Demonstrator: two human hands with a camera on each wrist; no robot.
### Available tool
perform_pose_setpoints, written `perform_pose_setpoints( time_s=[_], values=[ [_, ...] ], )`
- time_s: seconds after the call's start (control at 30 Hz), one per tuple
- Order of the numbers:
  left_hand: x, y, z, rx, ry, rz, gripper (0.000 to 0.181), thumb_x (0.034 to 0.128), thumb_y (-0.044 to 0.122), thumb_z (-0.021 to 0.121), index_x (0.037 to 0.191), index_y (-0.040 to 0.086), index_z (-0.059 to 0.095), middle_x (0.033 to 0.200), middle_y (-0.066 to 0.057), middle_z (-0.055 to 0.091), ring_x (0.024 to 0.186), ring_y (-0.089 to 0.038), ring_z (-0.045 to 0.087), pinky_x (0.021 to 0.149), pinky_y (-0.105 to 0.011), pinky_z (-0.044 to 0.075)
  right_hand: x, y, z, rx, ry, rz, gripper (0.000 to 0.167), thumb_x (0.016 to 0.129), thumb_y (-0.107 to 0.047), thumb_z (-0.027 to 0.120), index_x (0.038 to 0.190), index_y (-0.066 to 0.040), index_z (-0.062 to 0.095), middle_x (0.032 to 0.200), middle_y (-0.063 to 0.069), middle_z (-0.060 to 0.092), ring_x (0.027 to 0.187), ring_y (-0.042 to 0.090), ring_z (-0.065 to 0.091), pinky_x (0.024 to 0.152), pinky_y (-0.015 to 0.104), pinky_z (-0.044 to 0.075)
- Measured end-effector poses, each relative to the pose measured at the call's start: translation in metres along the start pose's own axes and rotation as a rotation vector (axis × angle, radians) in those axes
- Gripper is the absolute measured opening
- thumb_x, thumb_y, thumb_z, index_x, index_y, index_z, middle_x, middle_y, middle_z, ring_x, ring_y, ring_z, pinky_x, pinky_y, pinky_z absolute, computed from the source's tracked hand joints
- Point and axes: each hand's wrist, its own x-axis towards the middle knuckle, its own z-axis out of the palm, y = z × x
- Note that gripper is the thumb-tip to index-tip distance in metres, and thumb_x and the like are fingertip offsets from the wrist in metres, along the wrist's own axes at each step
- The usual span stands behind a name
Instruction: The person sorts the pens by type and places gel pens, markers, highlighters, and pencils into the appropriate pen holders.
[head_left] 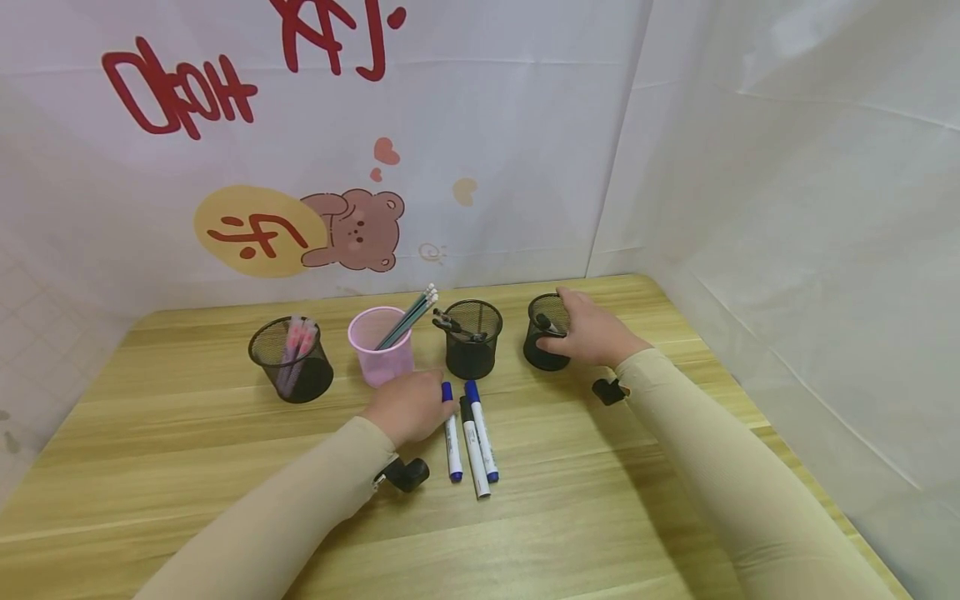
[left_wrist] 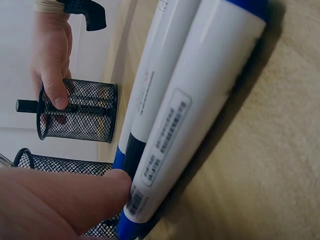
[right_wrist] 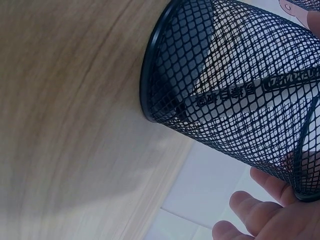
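My left hand (head_left: 411,407) pinches the cap end of a blue-capped whiteboard marker (head_left: 453,446), which lies on the wooden table; some fingertips are hidden. Right beside it lie a black-capped marker (head_left: 475,458) and another blue-capped marker (head_left: 484,437). My right hand (head_left: 592,332) grips a small black mesh pen holder (head_left: 545,357) at the table's right, thumb on the near side and fingers round the far side. Inside that holder leans a black marker, its printed barrel (right_wrist: 240,95) visible through the mesh in the right wrist view. The holder stands upright.
In a row to the left stand a black mesh holder (head_left: 470,358) with black pens, a pink holder (head_left: 386,365) with several pencils (head_left: 405,321), and a black mesh holder (head_left: 315,379) with pink-topped pens (head_left: 292,354). A printed white cloth (head_left: 510,125) hangs behind the table.
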Motion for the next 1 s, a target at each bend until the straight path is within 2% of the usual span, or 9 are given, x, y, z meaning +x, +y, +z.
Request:
perform_pose_setpoints(
  time_s=[0.13, 0.27, 0.43, 0.6, 0.7, 0.8, 1.0],
  values=[
    [0.0021, -0.0004, 0.0014, -0.003, -0.006, 0.004, 0.047, 0.1008, 0.048, 0.067, 0.126, 0.007, 0.066, 0.095, -0.003, 0.069, 0.083, -0.02, 0.063, 0.076, -0.039, 0.056, 0.0001, 0.0, 0.0006, 0.002, 0.002, 0.002, 0.112, 0.088, -0.058, 0.075, 0.165, -0.001, 0.019, 0.167, 0.023, 0.034, 0.151, 0.042, 0.042, 0.12, 0.059, 0.041],
    [0.0026, 0.0004, 0.0007, -0.023, -0.016, 0.002, 0.046, 0.1002, 0.047, 0.068, 0.124, 0.007, 0.067, 0.095, -0.004, 0.07, 0.084, -0.02, 0.063, 0.078, -0.04, 0.057, 0.0002, 0.0002, 0.0011, 0.011, 0.005, 0.007, 0.112, 0.087, -0.058, 0.076, 0.166, -0.001, 0.019, 0.166, 0.023, 0.034, 0.15, 0.042, 0.044, 0.12, 0.059, 0.042],
    [0.0037, 0.0026, -0.0005, -0.051, -0.031, -0.002, 0.049, 0.0997, 0.045, 0.07, 0.129, 0.005, 0.066, 0.105, -0.008, 0.073, 0.091, -0.023, 0.067, 0.086, -0.045, 0.059, 0.0006, 0.0009, 0.0018, 0.014, 0.009, 0.005, 0.112, 0.087, -0.058, 0.076, 0.166, -0.002, 0.019, 0.167, 0.022, 0.034, 0.15, 0.042, 0.044, 0.119, 0.059, 0.042],
    [0.0058, 0.003, 0.0007, -0.054, -0.034, 0.0, 0.052, 0.0997, 0.041, 0.069, 0.135, 0.003, 0.064, 0.122, -0.014, 0.074, 0.11, -0.03, 0.071, 0.098, -0.049, 0.058, 0.0008, 0.0017, 0.0021, 0.017, 0.008, 0.005, 0.112, 0.087, -0.058, 0.076, 0.166, -0.002, 0.019, 0.167, 0.022, 0.034, 0.15, 0.042, 0.043, 0.12, 0.059, 0.041],
    [0.0068, 0.0037, 0.001, -0.056, -0.038, 0.0, 0.052, 0.0993, 0.038, 0.069, 0.136, 0.002, 0.064, 0.127, -0.015, 0.073, 0.115, -0.032, 0.071, 0.101, -0.049, 0.057, 0.0007, 0.0017, 0.0019, 0.02, 0.006, 0.004, 0.112, 0.087, -0.058, 0.076, 0.166, -0.002, 0.019, 0.167, 0.022, 0.034, 0.15, 0.042, 0.043, 0.12, 0.059, 0.041],
    [0.0079, 0.0041, 0.0011, -0.056, -0.041, 0.001, 0.051, 0.0992, 0.037, 0.069, 0.135, 0.002, 0.064, 0.125, -0.015, 0.073, 0.112, -0.031, 0.071, 0.101, -0.049, 0.058, 0.0006, 0.0016, 0.0017, 0.021, 0.007, 0.003, 0.112, 0.087, -0.058, 0.076, 0.166, -0.002, 0.019, 0.167, 0.023, 0.034, 0.15, 0.042, 0.043, 0.12, 0.059, 0.041],
    [0.0091, 0.0039, 0.0008, -0.064, -0.047, -0.009, 0.042, 0.0991, 0.034, 0.068, 0.127, 0.004, 0.066, 0.113, -0.011, 0.074, 0.093, -0.024, 0.067, 0.094, -0.047, 0.059, 0.0011, 0.0021, 0.0025, 0.02, 0.009, 0.005, 0.113, 0.087, -0.058, 0.076, 0.166, -0.002, 0.019, 0.167, 0.023, 0.034, 0.15, 0.042, 0.043, 0.12, 0.059, 0.041]
  ],
)
